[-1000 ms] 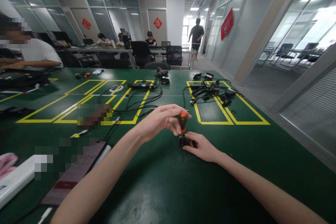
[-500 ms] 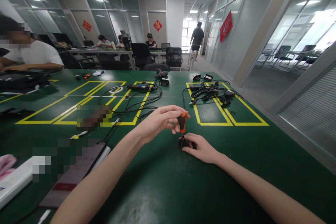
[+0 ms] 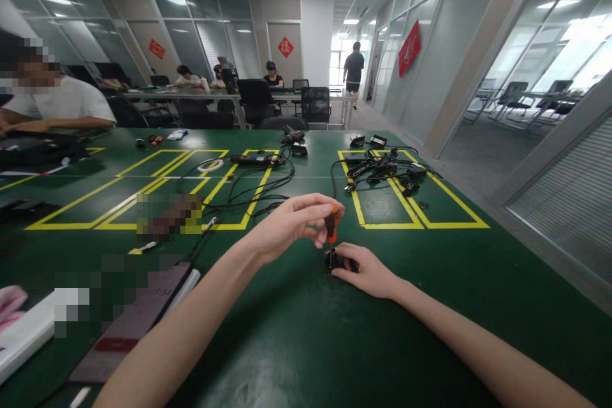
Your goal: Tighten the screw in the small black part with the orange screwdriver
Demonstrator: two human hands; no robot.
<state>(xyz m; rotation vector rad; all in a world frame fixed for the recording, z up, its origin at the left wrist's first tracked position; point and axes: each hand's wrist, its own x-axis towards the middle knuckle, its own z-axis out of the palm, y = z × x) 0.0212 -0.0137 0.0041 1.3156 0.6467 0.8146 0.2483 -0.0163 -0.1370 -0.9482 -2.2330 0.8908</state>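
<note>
My left hand (image 3: 303,217) is closed on the orange-and-black handle of a screwdriver (image 3: 331,223), which stands nearly upright with its shaft pointing down. Below it, my right hand (image 3: 366,268) grips a small black part (image 3: 331,260) between thumb and fingers, low at the green table (image 3: 296,344). The screwdriver's tip meets the top of that part; the exact contact is too small to make out. Fingers hide much of the black part, so its kind does not show.
Black cables and connectors (image 3: 377,166) lie in the yellow-taped area at right. A power drill (image 3: 291,136) and a corded tool (image 3: 248,160) are farther back. A tablet-like slab (image 3: 129,331) and a white box (image 3: 33,331) lie at left. A co-worker (image 3: 57,99) sits at far left.
The screwdriver handle has turned slightly and sits about the same place over the black part. My right hand stays put. A person in the background has walked farther off.
</note>
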